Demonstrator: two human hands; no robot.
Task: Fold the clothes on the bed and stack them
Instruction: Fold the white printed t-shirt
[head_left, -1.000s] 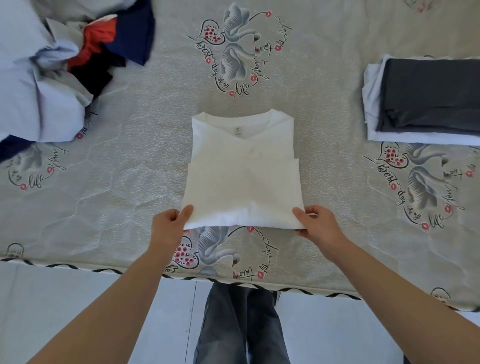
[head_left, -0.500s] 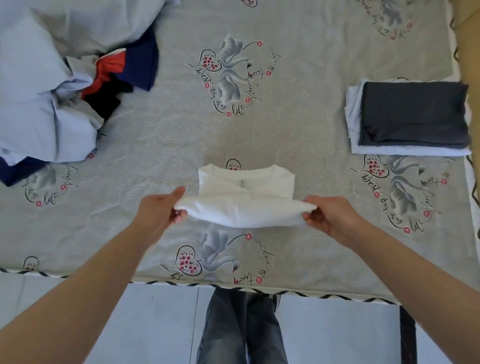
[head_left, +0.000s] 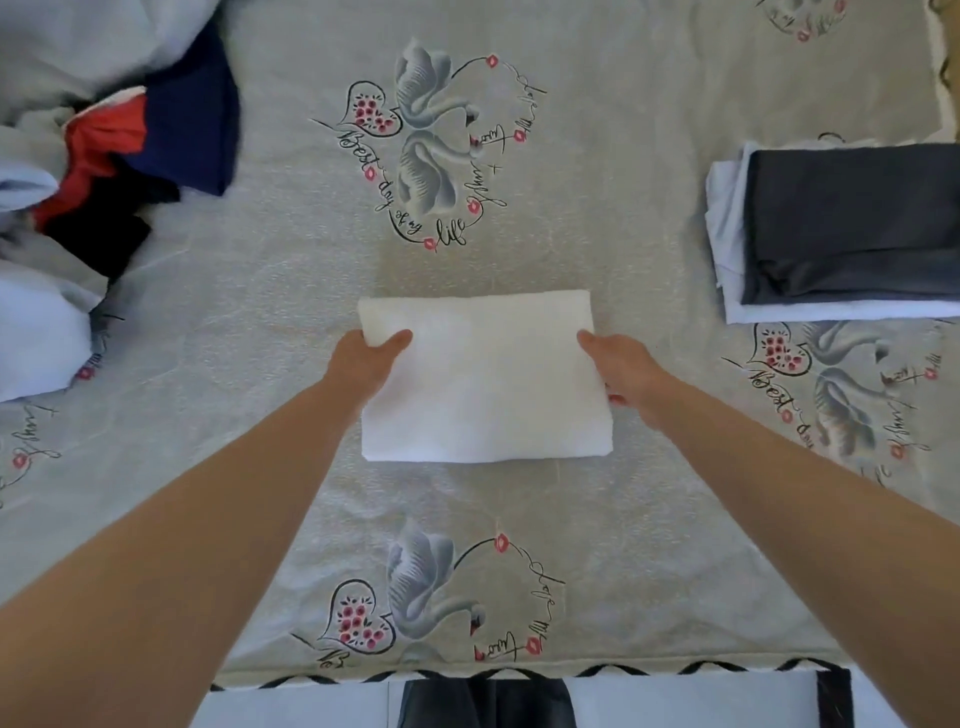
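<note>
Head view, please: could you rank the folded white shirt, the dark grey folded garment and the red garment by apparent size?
1. Folded white shirt
2. Dark grey folded garment, cut off by the frame edge, so it might really match the shirt
3. Red garment, mostly buried in the pile

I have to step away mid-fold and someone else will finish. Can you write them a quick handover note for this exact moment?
Left hand: grips the left edge of the folded white cotton shirt, thumb on top.
Right hand: grips the shirt's right edge.
The shirt lies as a flat rectangle mid-bed on the grey swan-print bedsheet.
Done: this shirt looks fully folded; a folded stack, dark grey garment on a pale one, sits at right.
Left: move the white shirt onto that stack, then fold the unfolded pile of blue, red, navy and black clothes at left.
</note>
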